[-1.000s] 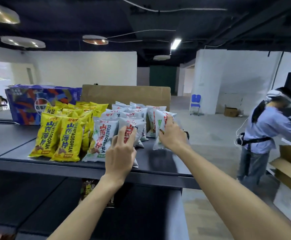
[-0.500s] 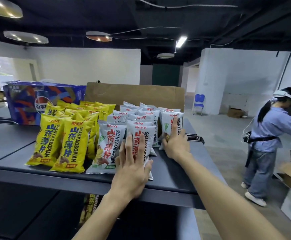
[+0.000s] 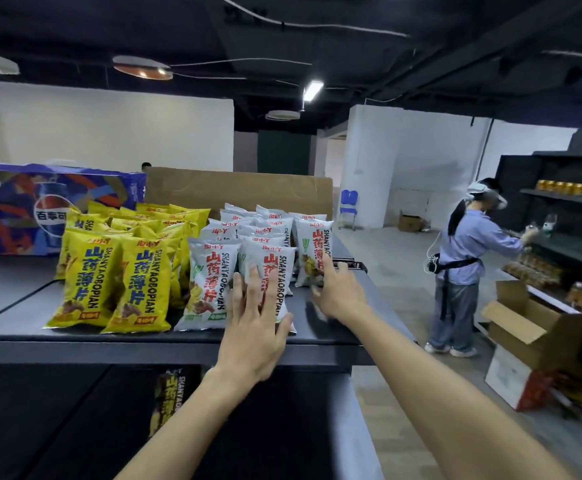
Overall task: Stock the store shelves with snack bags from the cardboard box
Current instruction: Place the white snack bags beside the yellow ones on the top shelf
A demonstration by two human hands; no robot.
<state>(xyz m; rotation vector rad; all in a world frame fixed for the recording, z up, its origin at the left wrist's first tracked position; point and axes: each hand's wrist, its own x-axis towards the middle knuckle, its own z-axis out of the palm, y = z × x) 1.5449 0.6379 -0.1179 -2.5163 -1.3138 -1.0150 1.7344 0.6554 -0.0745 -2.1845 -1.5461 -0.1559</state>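
Here, nearest the viewer, the left hand [image 3: 255, 327] lies flat with straight, spread fingers against the front white snack bag [image 3: 271, 282], which stands at the front edge of the shelf [image 3: 320, 336]; it presses the bag and grips nothing. Just to its right, the right hand [image 3: 338, 292] is likewise open, fingers extended, its fingertips touching the lower edge of a second white bag [image 3: 312, 254] standing one row back (the hand is motion-blurred, so the exact contact cannot be told). Beside these, toward the shelf's left, a further white bag [image 3: 210, 282] and two rows of yellow snack bags [image 3: 109, 282] stand upright along the same front edge, with more ranked behind. Behind all the bags, at the shelf's back edge, rises a cardboard panel [image 3: 241, 188], apparently the box; a blue soda carton [image 3: 12, 206] sits at the back left. Farther off, to the right, another person [image 3: 462, 258] faces a separate shelving unit.

The step in hand appears to be squaring the white rows. The next move probably calls for gentle, even pressure, since upright bags topple easily, before any further bags are fetched.
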